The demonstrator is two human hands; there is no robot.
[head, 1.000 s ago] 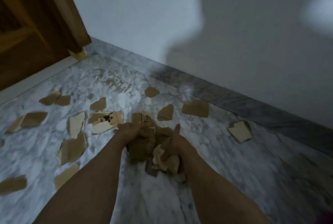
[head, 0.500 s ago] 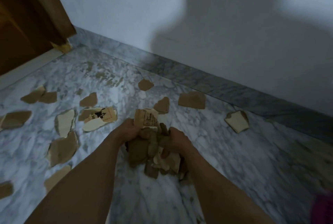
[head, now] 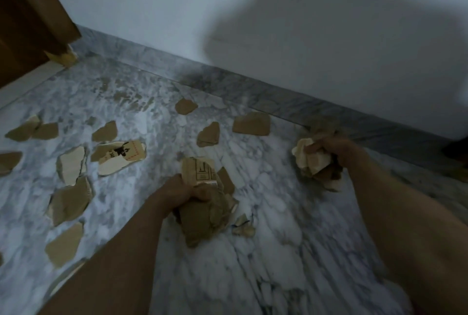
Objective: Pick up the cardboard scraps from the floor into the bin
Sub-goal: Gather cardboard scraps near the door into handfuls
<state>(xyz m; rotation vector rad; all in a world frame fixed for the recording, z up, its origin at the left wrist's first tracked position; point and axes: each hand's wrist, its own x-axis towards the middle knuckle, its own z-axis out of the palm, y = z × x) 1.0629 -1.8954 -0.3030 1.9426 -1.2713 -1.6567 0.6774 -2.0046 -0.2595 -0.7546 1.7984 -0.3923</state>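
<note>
Head view: left hand (head: 181, 191) grips brown scrap bundle (head: 202, 216); right hand (head: 334, 148) clutches pale scrap wad (head: 312, 162), arms apart.

A floor (head: 266, 246) of white marble with grey veins fills the lower part of the view. A grey marble skirting (head: 253, 91) runs along its far edge, at the foot of a plain pale wall (head: 157, 3). A large soft shadow (head: 316, 31) falls across the wall. At the upper left stands a brown wooden door frame (head: 33, 8), chipped pale at its base. The light is dim.
</note>
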